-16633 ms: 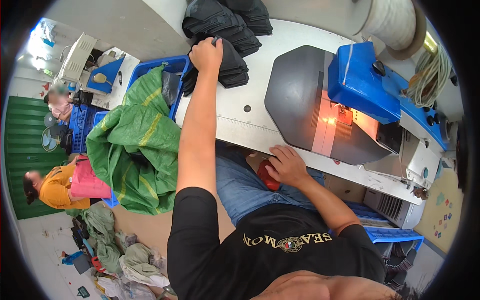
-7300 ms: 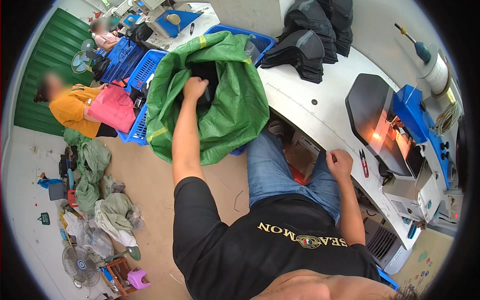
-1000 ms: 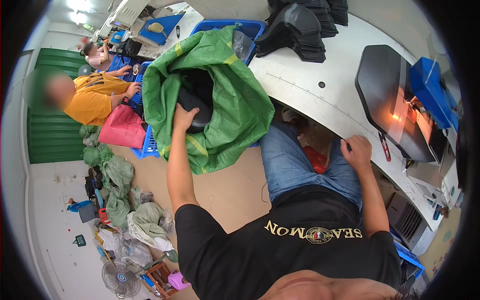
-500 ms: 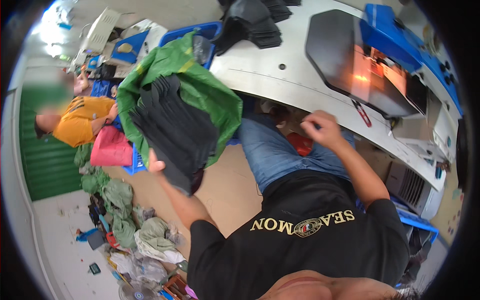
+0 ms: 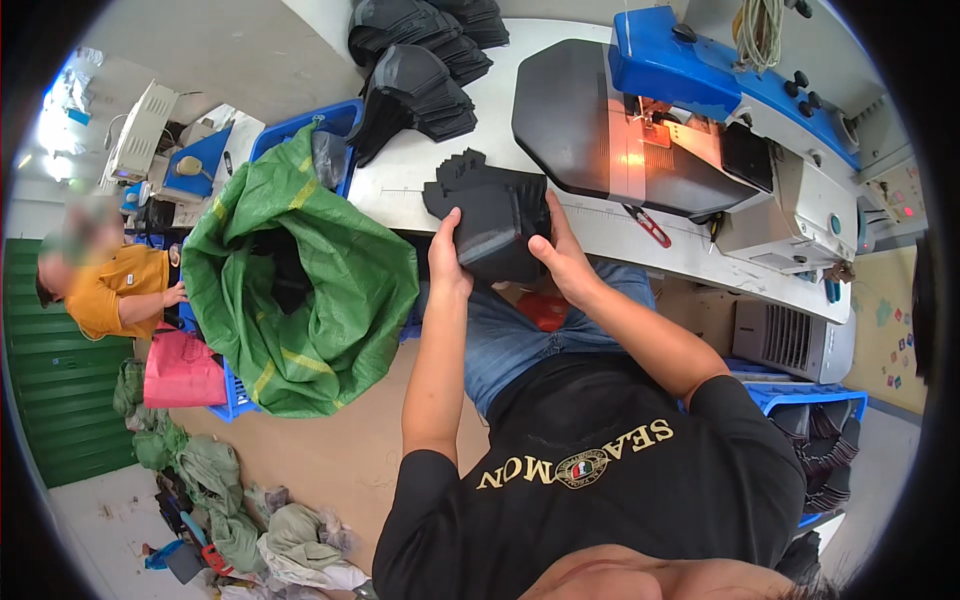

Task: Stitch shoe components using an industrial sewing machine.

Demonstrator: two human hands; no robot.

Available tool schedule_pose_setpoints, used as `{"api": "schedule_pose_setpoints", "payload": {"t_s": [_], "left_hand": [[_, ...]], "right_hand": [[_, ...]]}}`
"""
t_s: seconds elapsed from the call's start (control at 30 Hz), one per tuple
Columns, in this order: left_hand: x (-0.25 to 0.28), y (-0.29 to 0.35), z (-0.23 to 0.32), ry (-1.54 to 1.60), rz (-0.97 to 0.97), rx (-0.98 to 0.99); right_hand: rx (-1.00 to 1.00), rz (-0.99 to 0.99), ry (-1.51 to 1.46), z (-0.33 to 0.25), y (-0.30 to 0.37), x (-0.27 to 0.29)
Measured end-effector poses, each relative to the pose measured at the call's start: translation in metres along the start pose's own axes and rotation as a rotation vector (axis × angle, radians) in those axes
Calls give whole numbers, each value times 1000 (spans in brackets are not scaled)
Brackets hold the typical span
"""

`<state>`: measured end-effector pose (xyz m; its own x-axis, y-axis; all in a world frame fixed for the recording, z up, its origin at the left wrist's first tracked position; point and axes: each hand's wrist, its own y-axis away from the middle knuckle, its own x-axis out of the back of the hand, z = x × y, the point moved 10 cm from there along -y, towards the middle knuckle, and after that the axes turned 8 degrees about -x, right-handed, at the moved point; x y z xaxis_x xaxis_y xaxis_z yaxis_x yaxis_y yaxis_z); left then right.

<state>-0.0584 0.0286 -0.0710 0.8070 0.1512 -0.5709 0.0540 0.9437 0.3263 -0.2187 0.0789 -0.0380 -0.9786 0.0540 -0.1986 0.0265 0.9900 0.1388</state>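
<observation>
Between both my hands is a stack of black fabric pieces [image 5: 490, 225], over my lap at the near edge of the white worktable [image 5: 385, 190]. My left hand [image 5: 449, 252] grips its left side, thumb on top. On the right side my right hand [image 5: 563, 258] is closed round it, its thumb also on top. To the left stands a green woven sack [image 5: 345, 335] with its mouth wide and dark contents inside. More stacks of black pieces [image 5: 425, 95] lie at the table's far left.
A blue sewing machine [image 5: 670, 65] with a lit needle area stands over a black plate [image 5: 565, 125]. A red-handled tool [image 5: 650, 228] lies near the table edge. Leftward are a pink bag [image 5: 185, 372] and a person in orange [image 5: 120, 290]. A blue crate [image 5: 815, 400] stands at right.
The black stack my left hand held over the green sack has gone from there. Both hands now hold a black stack at the table edge. The view has shifted.
</observation>
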Motion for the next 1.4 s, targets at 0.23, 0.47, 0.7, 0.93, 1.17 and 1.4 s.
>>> {"api": "schedule_pose_setpoints", "payload": {"t_s": [0.23, 0.47, 0.7, 0.93, 1.17, 1.4], "left_hand": [[-34, 21, 1, 65, -140, -161], [-49, -7, 14, -710, -339, -358], [-66, -28, 19, -1009, -340, -381], [-68, 8, -2, -1027, -410, -511], [-62, 23, -23, -908, -331, -565], [-29, 43, -28, -408, -69, -493]], "right_hand": [[-232, 64, 12, 15, -5, 15], [-168, -158, -56, -15, -13, 1], [-408, 50, -439, 22, -19, 6], [-429, 234, -338, 24, -23, 46], [-410, 146, -19, 13, -35, 47], [-359, -28, -72, 13, -41, 41]]}}
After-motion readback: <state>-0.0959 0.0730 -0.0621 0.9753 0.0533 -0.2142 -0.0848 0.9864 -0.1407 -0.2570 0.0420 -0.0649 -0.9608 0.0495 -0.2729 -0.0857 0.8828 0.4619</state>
